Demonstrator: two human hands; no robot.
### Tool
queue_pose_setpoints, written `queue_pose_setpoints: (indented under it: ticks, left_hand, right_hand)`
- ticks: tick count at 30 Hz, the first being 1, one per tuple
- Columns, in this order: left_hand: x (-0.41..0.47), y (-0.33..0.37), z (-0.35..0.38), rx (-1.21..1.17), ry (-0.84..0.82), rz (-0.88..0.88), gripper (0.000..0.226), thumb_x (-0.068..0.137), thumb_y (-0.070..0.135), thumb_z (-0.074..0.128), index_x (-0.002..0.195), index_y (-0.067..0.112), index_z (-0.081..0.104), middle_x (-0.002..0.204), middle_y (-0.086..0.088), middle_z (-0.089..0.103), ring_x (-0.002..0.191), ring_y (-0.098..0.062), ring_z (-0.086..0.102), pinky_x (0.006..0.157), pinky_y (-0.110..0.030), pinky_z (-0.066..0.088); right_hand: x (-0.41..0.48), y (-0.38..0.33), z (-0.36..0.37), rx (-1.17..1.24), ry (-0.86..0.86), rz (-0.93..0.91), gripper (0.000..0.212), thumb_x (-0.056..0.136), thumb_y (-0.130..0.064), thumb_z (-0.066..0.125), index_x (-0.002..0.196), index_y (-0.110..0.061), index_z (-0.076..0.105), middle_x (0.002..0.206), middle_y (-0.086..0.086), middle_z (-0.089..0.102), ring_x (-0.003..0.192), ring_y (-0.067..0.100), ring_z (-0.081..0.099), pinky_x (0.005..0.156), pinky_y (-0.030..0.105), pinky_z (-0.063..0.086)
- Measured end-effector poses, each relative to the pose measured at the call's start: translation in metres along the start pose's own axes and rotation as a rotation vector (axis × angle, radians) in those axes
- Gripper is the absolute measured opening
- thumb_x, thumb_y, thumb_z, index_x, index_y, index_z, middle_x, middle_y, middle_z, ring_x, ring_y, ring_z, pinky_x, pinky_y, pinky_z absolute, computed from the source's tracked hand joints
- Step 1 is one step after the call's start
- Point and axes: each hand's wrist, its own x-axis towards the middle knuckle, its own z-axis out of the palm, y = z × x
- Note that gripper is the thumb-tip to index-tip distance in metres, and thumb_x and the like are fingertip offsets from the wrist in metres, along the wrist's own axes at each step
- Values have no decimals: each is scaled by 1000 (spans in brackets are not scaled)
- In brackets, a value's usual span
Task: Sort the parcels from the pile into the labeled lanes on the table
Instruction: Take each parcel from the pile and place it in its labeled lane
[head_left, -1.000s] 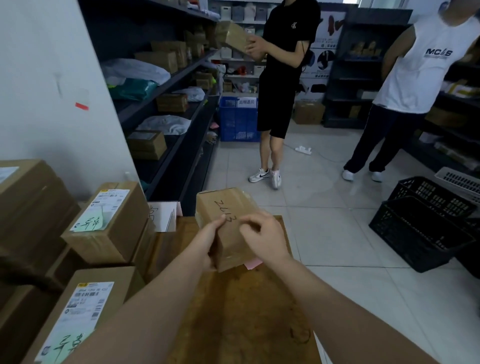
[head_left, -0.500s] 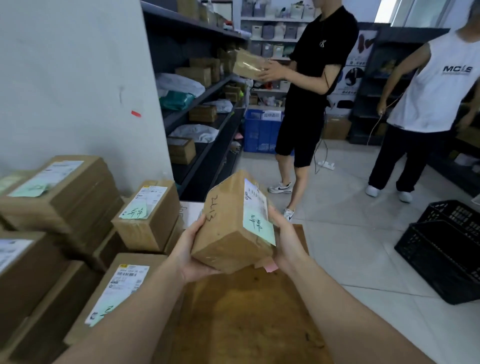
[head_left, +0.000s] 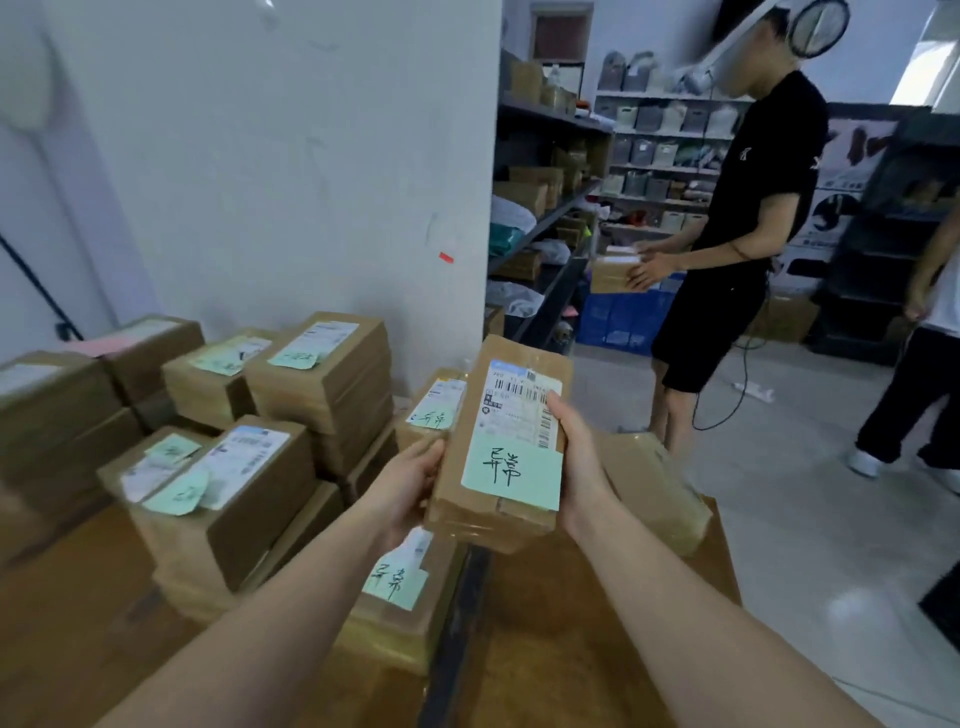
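Parcel (head_left: 498, 447) is held up over the wooden table (head_left: 571, 649), label side up, both hands on it. L hand (head_left: 410, 488) grips its left long edge, fingers curled onto the side. R hand (head_left: 576, 457) grips the right long edge w/ thumb lying on the top face by the barcode; its other fingers are hidden under the box.

On the parcel's top, a white shipping label (head_left: 519, 410) covers the far half. A green note (head_left: 511, 473) w/ handwritten chars sits on the near half, overlapping the label's lower edge.

Right below the parcel, partly behind L hand, a second box (head_left: 395, 597) w/ the same kind of note lies flat. Left of the parcel are stacked boxes (head_left: 322, 384), several w/ labels + green notes, by the white wall. Just right of the parcel, behind R hand, a taped box (head_left: 654, 488) rests on the table. Beyond the parcel, a person in black (head_left: 753, 208) holds a box near dark shelving (head_left: 545, 218), w/ a blue crate (head_left: 623, 317) on the floor there.
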Motion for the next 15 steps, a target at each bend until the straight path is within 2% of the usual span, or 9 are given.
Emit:
queue_pose_setpoints:
  ticks: [2, 5, 7, 8, 10, 12, 15]
  left_hand:
    - [-18, 11, -17, 63, 38, 95, 36, 99, 34, 50, 132, 21, 58, 107, -8, 73, 108, -34, 64, 101, -47, 46]
    - [-55, 27, -35, 27, -39, 124, 44, 99, 50, 38, 117, 23, 67, 106, -7, 74, 98, -25, 71, 83, -38, 56]
    - [-79, 35, -60, -21, -88, 113, 52, 94, 59, 37, 116, 23, 67, 111, -9, 72, 101, -25, 70, 88, -39, 53]
    - [-88, 38, -76, -34, -92, 111, 56, 90, 63, 42, 119, 21, 66, 113, -9, 71, 104, -27, 69, 92, -42, 50]
    - [-102, 44, -107, -54, -76, 96, 62, 81, 63, 53, 121, 18, 66, 114, -10, 71, 106, -28, 68, 93, -44, 49]
    - [-115, 51, -132, -55, -68, 76, 58, 76, 58, 61, 117, 18, 68, 112, -9, 72, 105, -28, 68, 90, -41, 50]
    - [-129, 64, -160, -13, -39, 103, 47, 82, 56, 61, 113, 22, 69, 110, -8, 73, 106, -29, 67, 93, -41, 50]
  right_hand:
    - [-2, 10, 28, 0, -20, -2, 73, 70, -52, 75, 133, -18, 59, 120, 13, 72, 111, 36, 69, 103, 60, 48]
    - [-4, 25, 68, -16, -20, -38, 87, 60, -54, 80, 137, -19, 56, 121, 12, 72, 110, 36, 70, 103, 61, 48]
    - [-14, 37, 100, -43, -17, -61, 80, 62, -53, 78, 133, -20, 59, 117, 11, 74, 106, 35, 71, 101, 60, 50]
    - [-20, 42, 115, -67, -6, -72, 75, 64, -53, 77, 129, -20, 61, 113, 9, 75, 103, 33, 73, 99, 59, 52]
    - [-29, 53, 141, -88, 6, -70, 72, 63, -54, 77, 126, -22, 63, 108, 7, 77, 99, 31, 74, 97, 56, 54]
    - [-38, 64, 167, -114, -6, -57, 87, 54, -60, 82, 129, -23, 60, 110, 8, 76, 101, 33, 73, 98, 57, 53]
    - [-50, 77, 195, -139, -37, -52, 107, 40, -74, 85, 132, -25, 60, 117, 8, 74, 107, 34, 71, 100, 55, 52]
